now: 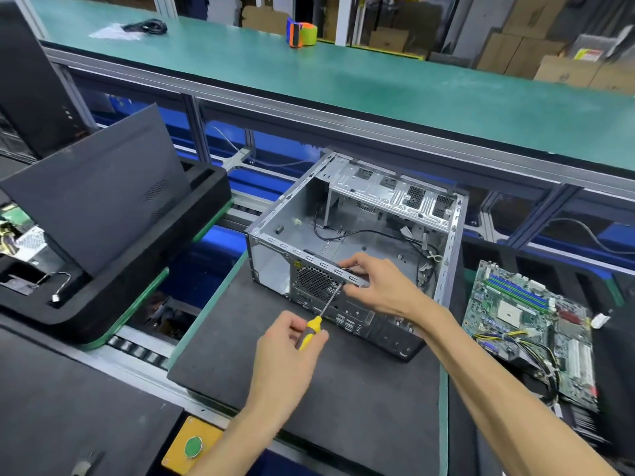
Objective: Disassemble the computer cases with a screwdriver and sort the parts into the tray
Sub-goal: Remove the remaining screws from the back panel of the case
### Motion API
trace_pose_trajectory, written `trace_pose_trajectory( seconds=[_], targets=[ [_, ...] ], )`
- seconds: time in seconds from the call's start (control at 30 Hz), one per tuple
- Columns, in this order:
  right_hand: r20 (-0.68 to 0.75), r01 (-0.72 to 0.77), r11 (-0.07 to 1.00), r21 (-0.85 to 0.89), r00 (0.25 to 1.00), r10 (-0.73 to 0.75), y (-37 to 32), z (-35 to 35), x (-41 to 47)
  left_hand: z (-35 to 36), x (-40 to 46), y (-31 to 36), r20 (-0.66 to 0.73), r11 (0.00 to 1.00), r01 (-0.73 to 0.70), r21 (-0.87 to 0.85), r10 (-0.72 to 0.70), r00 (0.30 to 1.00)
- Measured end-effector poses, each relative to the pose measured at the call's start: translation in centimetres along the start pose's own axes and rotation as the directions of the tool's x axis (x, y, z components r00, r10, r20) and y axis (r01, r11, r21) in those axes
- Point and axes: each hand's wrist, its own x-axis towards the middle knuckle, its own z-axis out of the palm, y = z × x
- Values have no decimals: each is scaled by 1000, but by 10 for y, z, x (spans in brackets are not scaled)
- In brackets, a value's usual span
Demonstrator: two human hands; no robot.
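An open grey computer case (395, 201) lies on its side on a black foam pad (343, 407), its inside nearly bare with a few black cables. My left hand (285, 352) holds a yellow-handled screwdriver (311, 331) whose tip meets the rear panel beside the round fan grille (314, 281). My right hand (378, 283) grips the case's rear top edge right next to the tip. A green motherboard (525, 324) with yellow and black wires lies to the right of the case.
A black foam tray (144, 269) at the left holds a dark side panel (103, 187) leaning upright. A green button on a yellow box (193, 446) sits at the near edge. Behind runs a green-topped bench (378, 80) with a tape roll (302, 34).
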Motion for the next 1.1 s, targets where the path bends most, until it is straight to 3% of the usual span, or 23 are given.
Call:
trace_pose_trajectory(
  seconds=[0.07,0.1,0.13,0.2,0.3,0.37,0.4,0.43,0.47,0.5,0.53,0.57,0.6,0.67,0.7,0.77,0.9,1.0,1.07,1.1],
  targets=[
    [5,5,1000,-5,1000,-5,1,1,1,-5,-2,-10,-53,837,-178,517,238,970],
    [6,9,1000,-8,1000,-9,2,1,2,-6,-2,-13,-40,741,-211,637,305,952],
    [9,12,1000,-11,1000,-12,3,2,2,-5,-1,-15,-11,687,-240,685,340,941],
    [10,16,1000,-14,1000,-16,6,4,4,-1,0,-16,1,679,-280,678,380,925],
    [4,13,1000,-5,1000,-13,10,5,6,8,-1,-16,-9,796,-306,522,364,931],
    [6,11,1000,11,1000,-11,11,6,7,10,-1,-15,21,944,-239,229,241,970],
    [9,12,1000,20,1000,-12,12,6,7,10,-2,-10,44,994,-112,-7,112,993],
    [10,11,1000,28,1000,-12,12,6,7,8,-1,-6,121,955,110,-275,-79,989],
    [11,10,999,31,1000,-11,12,6,7,6,3,-5,277,783,362,-505,-250,928],
    [13,5,1000,30,1000,-6,12,6,7,5,5,-5,502,487,597,-638,-325,801],
    [15,0,1000,27,1000,0,12,6,7,5,5,-7,695,131,744,-655,-280,662],
    [15,-2,1000,23,1000,2,11,6,6,6,4,-9,805,-160,790,-591,-178,566],
    [11,0,1000,15,1000,0,11,5,6,10,1,-11,846,-320,790,-522,-82,526],
    [6,5,1000,12,1000,-5,9,5,6,15,-4,-11,839,-380,776,-503,3,545],
    [5,4,1000,21,1000,-5,9,4,6,16,-5,-10,832,-341,781,-523,-5,555],
    [-3,0,1000,31,1000,0,8,3,5,13,-2,-6,811,-152,797,-584,-75,580],
    [-6,2,999,40,1000,-1,7,4,4,2,7,2,662,430,680,-593,-221,717],
    [-6,0,999,37,1000,0,7,3,3,1,6,3,320,844,371,-387,-255,912],
    [0,-6,1000,26,1000,6,6,3,3,-1,2,3,41,992,59,-113,-55,998],
    [3,-11,1000,23,1000,11,5,3,2,-1,-1,2,-39,992,-94,85,97,995]
  ],
)
